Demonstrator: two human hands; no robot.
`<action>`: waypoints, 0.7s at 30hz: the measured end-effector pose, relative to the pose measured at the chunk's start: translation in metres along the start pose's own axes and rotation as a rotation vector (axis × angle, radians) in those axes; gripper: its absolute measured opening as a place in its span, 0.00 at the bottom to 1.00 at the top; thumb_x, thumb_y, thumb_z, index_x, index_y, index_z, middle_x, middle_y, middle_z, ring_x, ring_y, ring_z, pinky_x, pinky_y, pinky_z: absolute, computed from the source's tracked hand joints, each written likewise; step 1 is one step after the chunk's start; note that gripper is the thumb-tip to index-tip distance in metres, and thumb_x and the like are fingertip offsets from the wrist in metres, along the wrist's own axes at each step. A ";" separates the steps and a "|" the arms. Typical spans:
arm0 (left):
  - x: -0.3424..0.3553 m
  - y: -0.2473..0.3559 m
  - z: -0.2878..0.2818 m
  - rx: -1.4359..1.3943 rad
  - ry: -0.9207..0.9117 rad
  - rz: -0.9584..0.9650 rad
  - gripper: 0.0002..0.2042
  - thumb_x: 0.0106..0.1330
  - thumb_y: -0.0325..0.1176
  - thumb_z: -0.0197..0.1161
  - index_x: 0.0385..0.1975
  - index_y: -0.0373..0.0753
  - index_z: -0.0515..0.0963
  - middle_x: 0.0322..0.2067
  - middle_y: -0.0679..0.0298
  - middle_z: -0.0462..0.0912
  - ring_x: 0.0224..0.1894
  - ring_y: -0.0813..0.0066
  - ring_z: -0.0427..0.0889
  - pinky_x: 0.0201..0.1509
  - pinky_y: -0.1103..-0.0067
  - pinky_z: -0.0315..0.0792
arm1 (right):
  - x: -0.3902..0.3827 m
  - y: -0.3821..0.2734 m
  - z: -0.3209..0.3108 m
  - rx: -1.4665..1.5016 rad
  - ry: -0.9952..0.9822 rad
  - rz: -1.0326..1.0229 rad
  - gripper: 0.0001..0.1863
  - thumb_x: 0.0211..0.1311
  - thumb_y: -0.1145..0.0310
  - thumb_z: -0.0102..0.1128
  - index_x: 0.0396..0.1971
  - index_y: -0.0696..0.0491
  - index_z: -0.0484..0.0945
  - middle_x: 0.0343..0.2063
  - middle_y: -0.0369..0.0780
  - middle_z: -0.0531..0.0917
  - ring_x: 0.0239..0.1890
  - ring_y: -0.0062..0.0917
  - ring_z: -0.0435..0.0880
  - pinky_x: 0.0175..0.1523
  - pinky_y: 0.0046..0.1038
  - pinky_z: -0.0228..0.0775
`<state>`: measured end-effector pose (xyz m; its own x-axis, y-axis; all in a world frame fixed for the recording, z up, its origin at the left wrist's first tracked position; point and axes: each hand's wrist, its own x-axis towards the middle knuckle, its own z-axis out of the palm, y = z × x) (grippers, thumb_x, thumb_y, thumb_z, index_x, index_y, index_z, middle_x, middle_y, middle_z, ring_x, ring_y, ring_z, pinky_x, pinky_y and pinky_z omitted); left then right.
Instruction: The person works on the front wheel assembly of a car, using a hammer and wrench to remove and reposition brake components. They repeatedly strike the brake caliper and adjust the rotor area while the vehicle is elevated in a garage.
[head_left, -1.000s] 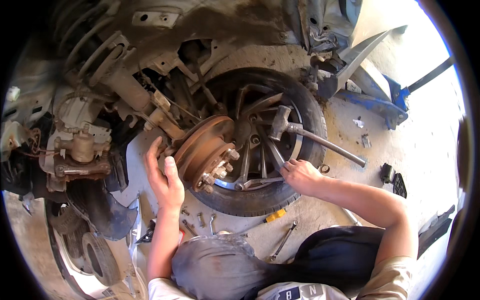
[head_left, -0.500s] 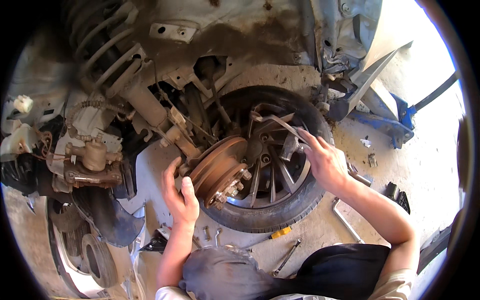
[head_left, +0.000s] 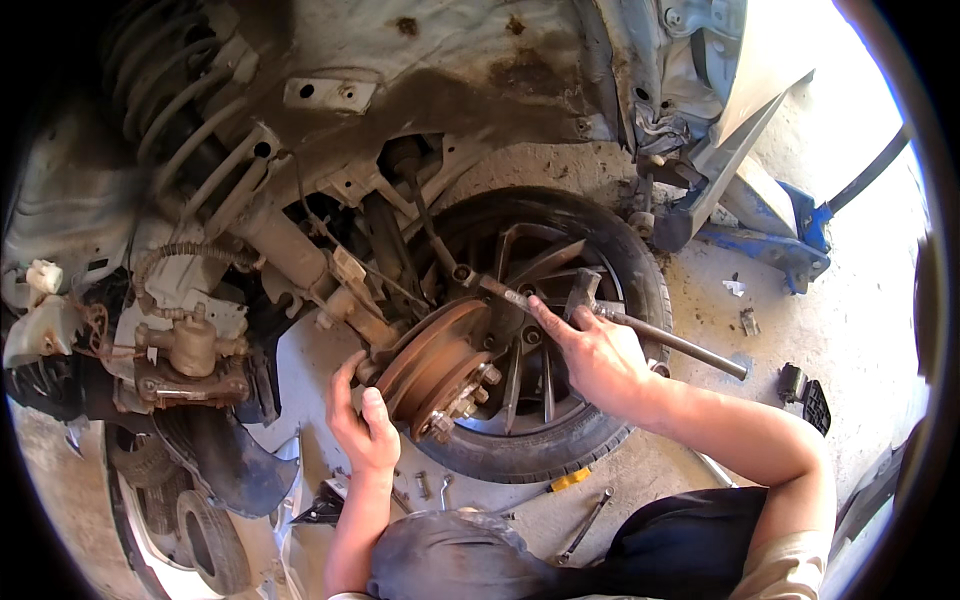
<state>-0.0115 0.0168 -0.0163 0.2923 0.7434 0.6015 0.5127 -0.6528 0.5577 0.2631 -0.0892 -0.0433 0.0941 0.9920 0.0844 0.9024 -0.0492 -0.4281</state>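
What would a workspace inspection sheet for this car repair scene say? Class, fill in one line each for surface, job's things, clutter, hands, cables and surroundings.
Surface: dusty concrete floor.
Job's things: rusty brake disc on the hub, with studs showing; a hammer lies on the removed wheel behind it.
Clutter: wrenches, bolts and a yellow-handled tool scattered on the floor.
Hands: left hand grips the disc's edge; right hand rests open on the wheel beside the hammer.
Cables: a thin line runs along the strut.
Surroundings: coil spring, hanging brake caliper, blue floor jack.
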 end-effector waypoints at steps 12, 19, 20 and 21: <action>-0.003 -0.001 0.000 -0.005 0.013 -0.007 0.26 0.70 0.50 0.50 0.49 0.29 0.76 0.44 0.47 0.80 0.47 0.50 0.79 0.53 0.66 0.71 | 0.009 0.032 0.012 0.012 0.043 -0.173 0.40 0.53 0.76 0.56 0.69 0.44 0.60 0.29 0.47 0.76 0.28 0.39 0.81 0.34 0.37 0.76; -0.005 -0.003 0.002 -0.009 0.008 -0.023 0.25 0.70 0.48 0.50 0.49 0.29 0.75 0.43 0.47 0.80 0.46 0.50 0.79 0.52 0.65 0.71 | 0.006 0.024 0.009 -0.017 0.003 -0.157 0.39 0.55 0.74 0.57 0.70 0.47 0.59 0.30 0.49 0.77 0.25 0.39 0.81 0.31 0.36 0.76; -0.004 -0.002 0.002 0.008 -0.001 -0.008 0.25 0.71 0.47 0.48 0.49 0.28 0.75 0.43 0.48 0.80 0.46 0.54 0.79 0.53 0.67 0.71 | 0.005 0.022 0.012 -0.025 0.037 -0.143 0.37 0.56 0.73 0.58 0.69 0.46 0.61 0.27 0.47 0.76 0.23 0.38 0.80 0.29 0.36 0.76; -0.003 -0.001 0.001 0.023 -0.008 0.008 0.24 0.73 0.47 0.46 0.49 0.27 0.74 0.43 0.50 0.80 0.46 0.58 0.79 0.53 0.70 0.70 | 0.005 0.023 0.013 -0.015 0.041 -0.152 0.37 0.56 0.73 0.58 0.69 0.46 0.61 0.27 0.47 0.76 0.23 0.38 0.80 0.29 0.36 0.76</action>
<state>-0.0116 0.0151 -0.0191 0.3028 0.7395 0.6012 0.5290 -0.6551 0.5394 0.2785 -0.0834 -0.0642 -0.0272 0.9825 0.1842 0.9138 0.0991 -0.3939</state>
